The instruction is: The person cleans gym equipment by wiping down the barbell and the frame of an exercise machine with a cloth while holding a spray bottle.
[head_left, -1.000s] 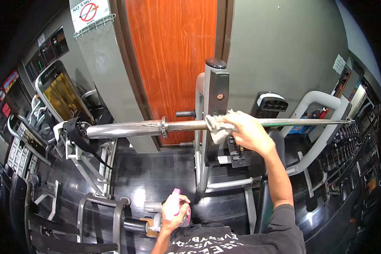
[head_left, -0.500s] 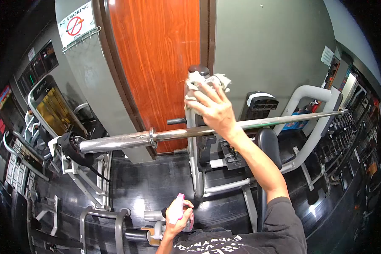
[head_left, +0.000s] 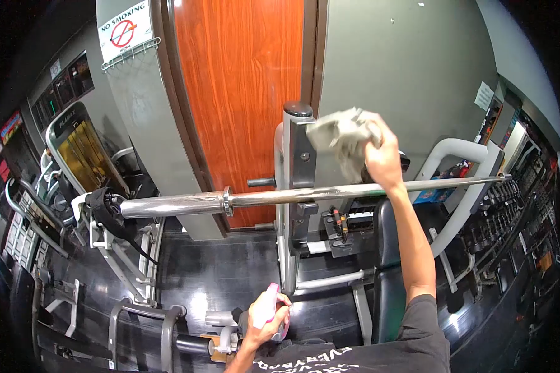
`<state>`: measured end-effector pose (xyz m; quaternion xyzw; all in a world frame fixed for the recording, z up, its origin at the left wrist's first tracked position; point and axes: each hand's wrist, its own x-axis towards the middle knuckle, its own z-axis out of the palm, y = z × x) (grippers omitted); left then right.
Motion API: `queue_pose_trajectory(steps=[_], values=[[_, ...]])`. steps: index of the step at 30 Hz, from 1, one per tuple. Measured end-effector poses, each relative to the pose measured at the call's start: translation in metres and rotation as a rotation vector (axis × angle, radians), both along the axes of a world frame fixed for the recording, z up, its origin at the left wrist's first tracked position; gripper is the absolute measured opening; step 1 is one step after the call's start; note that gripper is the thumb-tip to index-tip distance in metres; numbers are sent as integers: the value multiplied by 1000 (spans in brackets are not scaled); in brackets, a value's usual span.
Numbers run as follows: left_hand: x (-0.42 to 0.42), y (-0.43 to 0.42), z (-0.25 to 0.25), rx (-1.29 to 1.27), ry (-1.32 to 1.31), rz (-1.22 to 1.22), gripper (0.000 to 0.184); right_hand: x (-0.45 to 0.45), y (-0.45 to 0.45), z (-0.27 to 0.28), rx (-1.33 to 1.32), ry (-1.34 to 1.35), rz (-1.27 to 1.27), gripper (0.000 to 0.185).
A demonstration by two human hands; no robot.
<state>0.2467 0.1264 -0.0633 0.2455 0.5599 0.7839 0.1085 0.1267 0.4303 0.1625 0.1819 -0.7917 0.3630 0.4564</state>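
A crumpled grey-white cloth (head_left: 345, 140) is gripped in my right hand (head_left: 384, 155), held above the barbell and just right of the upright post (head_left: 303, 149). The long metal barbell (head_left: 261, 197) lies across the rack, its thick sleeve at the left. My left hand (head_left: 267, 318), low in the middle, is wrapped round a bottle (head_left: 266, 306) with a pink and white top; its body is partly hidden by my fingers.
Behind the rack are a wooden door (head_left: 239, 93) and a grey wall (head_left: 410, 81). A padded bench (head_left: 389, 280) stands below the bar. A weight machine (head_left: 84, 149) is at the left, a dumbbell rack (head_left: 494, 211) at the right.
My right hand with the cloth has gone from the bar up to the post's top, then off it to the right. My left hand still holds the bottle. The view has shifted slightly.
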Motion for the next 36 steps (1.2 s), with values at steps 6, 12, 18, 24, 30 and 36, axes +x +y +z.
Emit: queue_pose_trajectory(steps=[6, 12, 18, 24, 30, 36], values=[[5, 11, 7, -47, -39, 9, 15, -103, -20, 79, 284, 367, -188, 38], [8, 8, 3, -65, -5, 11, 19, -167, -38, 80, 607, -630, -85, 37], [15, 0, 4, -58, -6, 95, 19, -90, -48, 63, 657, -495, -213, 30], [10, 7, 5, -40, -1, 30, 18, -27, -31, -5, 282, -157, -57, 37], [8, 12, -5, -77, 16, 7, 18, 18, -9, -135, -545, -163, 146, 45], [11, 22, -9, 0, -135, 76, 13, 75, -62, -272, -1285, 5, 217, 36]])
